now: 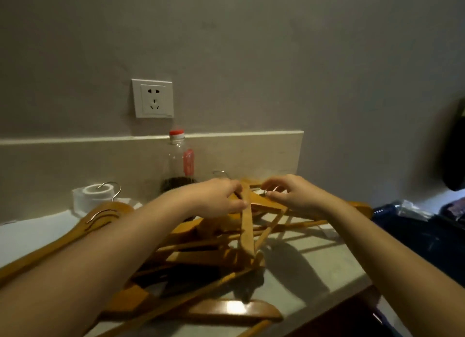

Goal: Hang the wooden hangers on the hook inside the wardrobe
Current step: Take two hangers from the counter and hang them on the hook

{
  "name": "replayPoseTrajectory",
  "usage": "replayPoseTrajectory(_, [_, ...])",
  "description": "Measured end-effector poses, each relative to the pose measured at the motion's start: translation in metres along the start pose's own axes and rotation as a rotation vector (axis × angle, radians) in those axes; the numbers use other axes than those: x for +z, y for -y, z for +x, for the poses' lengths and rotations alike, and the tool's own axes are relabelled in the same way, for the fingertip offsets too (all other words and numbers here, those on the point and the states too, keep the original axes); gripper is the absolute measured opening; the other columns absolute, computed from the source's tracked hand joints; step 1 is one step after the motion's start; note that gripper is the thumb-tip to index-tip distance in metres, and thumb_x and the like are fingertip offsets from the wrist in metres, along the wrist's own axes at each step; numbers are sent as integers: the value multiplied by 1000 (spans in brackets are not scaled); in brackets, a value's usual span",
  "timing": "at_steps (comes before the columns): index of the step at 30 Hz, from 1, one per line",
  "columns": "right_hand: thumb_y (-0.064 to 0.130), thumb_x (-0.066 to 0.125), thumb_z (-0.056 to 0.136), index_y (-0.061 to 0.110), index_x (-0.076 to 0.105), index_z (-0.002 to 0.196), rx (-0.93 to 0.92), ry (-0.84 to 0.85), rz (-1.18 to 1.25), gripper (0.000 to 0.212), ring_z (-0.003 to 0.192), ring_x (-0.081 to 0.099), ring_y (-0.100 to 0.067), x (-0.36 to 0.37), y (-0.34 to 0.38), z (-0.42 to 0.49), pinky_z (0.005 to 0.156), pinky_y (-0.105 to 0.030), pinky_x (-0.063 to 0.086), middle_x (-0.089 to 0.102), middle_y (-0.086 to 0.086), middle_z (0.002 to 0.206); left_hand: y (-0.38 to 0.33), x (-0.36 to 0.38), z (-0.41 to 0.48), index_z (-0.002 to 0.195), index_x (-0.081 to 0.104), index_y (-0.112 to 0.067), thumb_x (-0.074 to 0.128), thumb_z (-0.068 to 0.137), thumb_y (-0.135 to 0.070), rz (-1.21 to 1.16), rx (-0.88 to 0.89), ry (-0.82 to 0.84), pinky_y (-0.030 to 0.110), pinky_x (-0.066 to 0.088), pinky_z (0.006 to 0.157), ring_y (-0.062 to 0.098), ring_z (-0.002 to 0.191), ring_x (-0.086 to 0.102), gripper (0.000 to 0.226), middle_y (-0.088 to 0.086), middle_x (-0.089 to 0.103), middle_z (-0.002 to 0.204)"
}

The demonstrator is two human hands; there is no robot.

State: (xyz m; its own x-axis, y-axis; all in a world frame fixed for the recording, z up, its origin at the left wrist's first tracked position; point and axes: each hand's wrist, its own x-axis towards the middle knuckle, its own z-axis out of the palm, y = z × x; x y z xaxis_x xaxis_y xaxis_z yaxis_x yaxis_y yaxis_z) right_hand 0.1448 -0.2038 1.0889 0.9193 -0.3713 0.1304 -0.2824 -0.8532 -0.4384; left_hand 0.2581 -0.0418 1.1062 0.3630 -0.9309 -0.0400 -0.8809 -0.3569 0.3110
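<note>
A tangled pile of several wooden hangers (201,258) with metal hooks lies on a pale countertop (309,266). My left hand (221,198) grips the top of one raised hanger (246,226), fingers curled round its wood near the neck. Just to its right, my right hand (289,194) pinches a metal hook at the top of the pile. One more hanger (100,218) lies at the left under my forearm, its hook sticking up. No wardrobe or wardrobe hook is in sight.
A plastic bottle (180,160) with a red cap stands against the wall behind the pile. A white tape roll (97,193) sits at the back left. A wall socket (153,98) is above. Dark blue luggage (415,228) lies to the right.
</note>
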Motion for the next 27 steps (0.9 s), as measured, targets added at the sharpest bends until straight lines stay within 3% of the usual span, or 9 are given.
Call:
replayPoseTrajectory(4, [31,49,94,23,49,130,43,21,1,38,114,53,-19,14,-46,49,93,-35,50,53,-3,132,6,25,48,143,29,-23,44,92,-49,-130,-138,42,37,35,107,23,130,41,60,2,39,147])
replayPoseTrajectory(7, [34,49,93,25,42,136,19,20,-2,44,122,49,-20,25,-72,82,94,-33,48,46,-1,140,16,38,70,141,32,-24,50,87,-53,-168,-212,30,41,37,108,22,124,45,63,2,43,141])
replayPoseTrajectory(13, [28,53,92,24,39,138,-54,79,-49,48,122,50,-21,35,-94,137,96,-33,47,49,-2,138,22,47,86,145,21,-27,48,88,-52,-230,-303,24,42,35,110,22,130,40,67,1,32,148])
replayPoseTrajectory(20, [26,55,91,21,39,139,-205,109,-87,50,127,47,-20,31,-106,150,101,-35,45,48,-2,140,16,49,92,146,17,-26,48,90,-47,-243,-363,-8,41,35,110,22,129,41,67,3,32,148])
replayPoseTrajectory(23, [29,53,92,21,37,140,-266,70,-93,51,127,47,-19,26,-109,145,102,-35,45,48,-2,140,10,47,92,147,11,-29,51,90,-44,-236,-378,-14,38,38,107,21,125,45,70,2,35,147])
replayPoseTrajectory(27, [32,49,94,22,37,140,-333,-102,-128,49,117,54,-19,9,-104,134,95,-33,46,55,-1,131,0,39,85,147,-2,-33,54,90,-35,-224,-350,-92,33,40,102,20,123,47,79,3,37,146])
